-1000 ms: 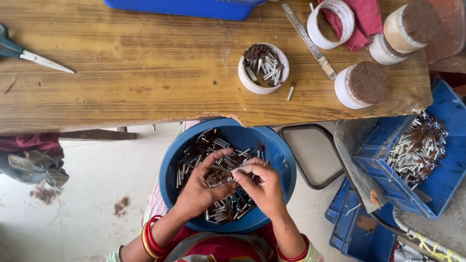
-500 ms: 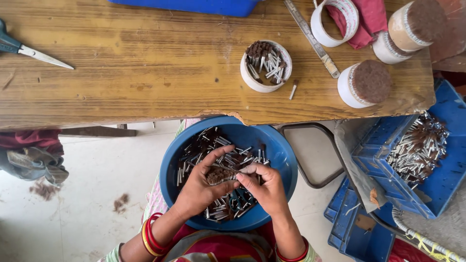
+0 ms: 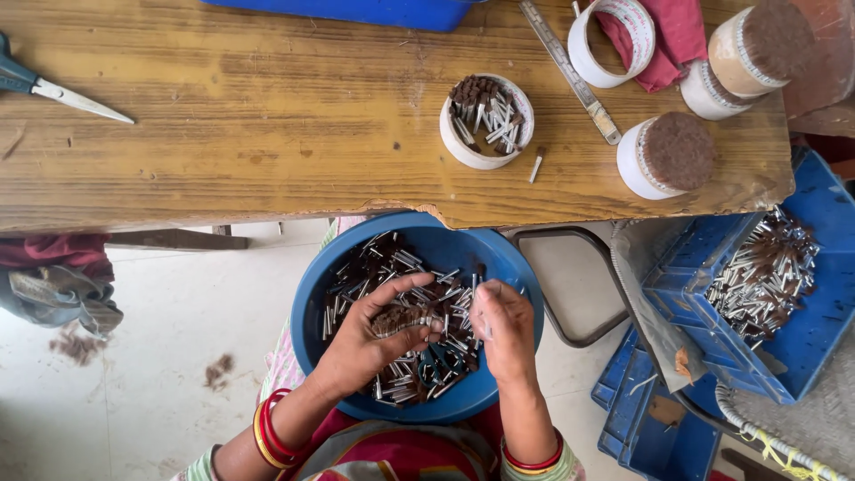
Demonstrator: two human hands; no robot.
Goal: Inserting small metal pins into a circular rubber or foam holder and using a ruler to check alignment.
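We see a white tape ring [image 3: 611, 42] with printed edging at the far right of the wooden tabletop [image 3: 267, 116], beside a red cloth [image 3: 670, 34]. Near it stand three white rolls with brown tops [image 3: 677, 153]. A small white cup [image 3: 486, 120] holds short silver tubes with brown tips, and one loose tube lies just beside it.

In the lap sits a round blue basin [image 3: 419, 316] heaped with the same small metal tubes [image 3: 401, 267]. Our left hand [image 3: 370, 338] curls its grip around a bundle of brown-tipped tubes [image 3: 396, 319]. Our right hand [image 3: 503, 330] pinches a single tube [image 3: 485, 294] between closed fingertips. A blue crate [image 3: 802, 303] at right holds more tubes.
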